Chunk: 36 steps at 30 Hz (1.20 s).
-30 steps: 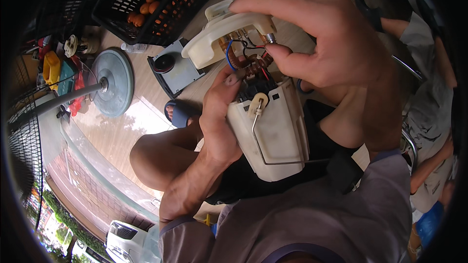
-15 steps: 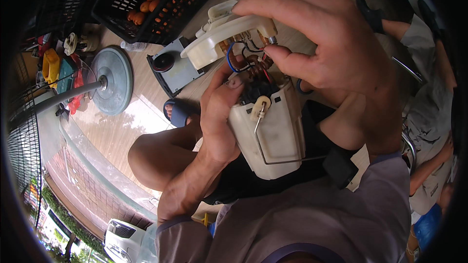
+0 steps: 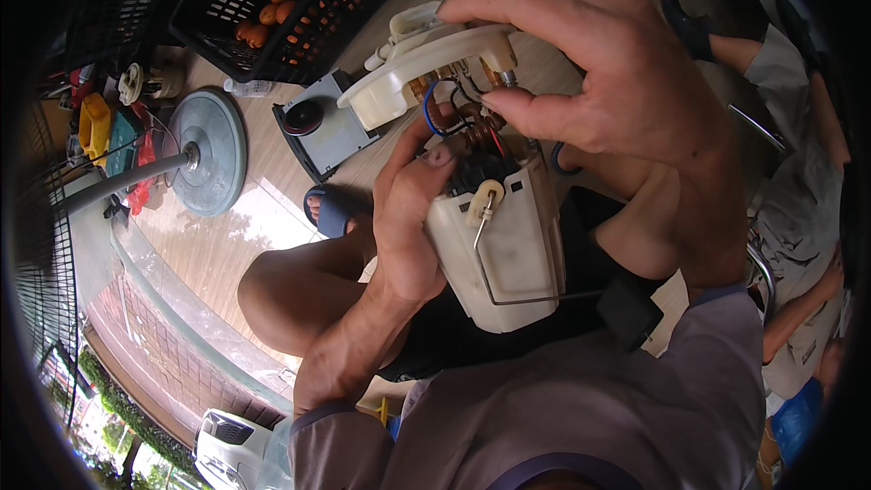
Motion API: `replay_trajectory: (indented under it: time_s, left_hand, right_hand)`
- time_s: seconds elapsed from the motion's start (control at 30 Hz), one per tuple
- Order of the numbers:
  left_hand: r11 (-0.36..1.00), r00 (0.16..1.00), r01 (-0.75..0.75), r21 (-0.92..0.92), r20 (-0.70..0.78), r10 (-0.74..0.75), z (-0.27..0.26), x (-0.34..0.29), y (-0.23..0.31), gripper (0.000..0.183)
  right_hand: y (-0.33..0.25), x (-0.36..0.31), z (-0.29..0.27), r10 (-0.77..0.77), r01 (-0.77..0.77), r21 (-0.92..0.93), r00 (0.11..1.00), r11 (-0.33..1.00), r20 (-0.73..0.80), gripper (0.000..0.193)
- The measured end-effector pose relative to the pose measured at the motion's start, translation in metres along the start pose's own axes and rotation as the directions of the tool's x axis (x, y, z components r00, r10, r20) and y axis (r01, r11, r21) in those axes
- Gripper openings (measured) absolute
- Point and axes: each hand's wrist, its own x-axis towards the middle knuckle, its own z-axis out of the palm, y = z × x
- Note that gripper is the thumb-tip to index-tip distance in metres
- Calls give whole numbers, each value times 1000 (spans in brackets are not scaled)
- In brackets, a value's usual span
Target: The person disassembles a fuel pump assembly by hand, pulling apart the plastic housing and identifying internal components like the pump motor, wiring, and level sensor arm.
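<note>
A cream plastic fuel pump module [image 3: 497, 259] is held over my lap, its body tilted slightly. My left hand [image 3: 406, 227] is wrapped round the upper left side of the body, with the thumb near the black inner part [image 3: 485, 168]. My right hand [image 3: 608, 68] grips the rim of the round cream cap [image 3: 422, 68], fingers on top and thumb underneath. The cap stands apart from the body. Blue, black and red wires [image 3: 429, 109] and a brown ribbed hose [image 3: 476, 133] run between them. A bent metal rod [image 3: 485, 277] leads to a black float [image 3: 630, 316].
Beyond my hands stands a black crate [image 3: 272, 59] of orange fruit. Left of it lie a grey metal box unit [image 3: 327, 122] and a round fan base [image 3: 209, 150]. Another pump-like part [image 3: 150, 82] sits far left. A person in grey [image 3: 798, 191] is at the right.
My right thumb has slid slightly left and down beneath the cap's rim. The pump body and float have shifted very little; my left hand keeps its hold.
</note>
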Motion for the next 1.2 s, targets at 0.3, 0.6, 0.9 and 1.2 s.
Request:
replay_trajectory:
  time_s: [0.3,0.6,0.9,1.2]
  left_hand:
    - [994,998,-58,90,14,57,2,0,-1,60]
    - [999,1000,-21,35,-8,21,0,-2,-2,60]
    - [1000,1000,-18,-12,6,18,-8,-3,-4,62]
    - [998,999,-46,-50,-9,46,-6,-5,0,63]
  right_hand:
    - [-1,1,-7,-50,47,44,997,998,59,57]
    - [2,1,-5,-89,87,31,994,996,64,60]
    - [-3,0,2,-28,27,46,999,999,36,56]
    - [-5,3,4,-64,64,-10,998,998,-1,54]
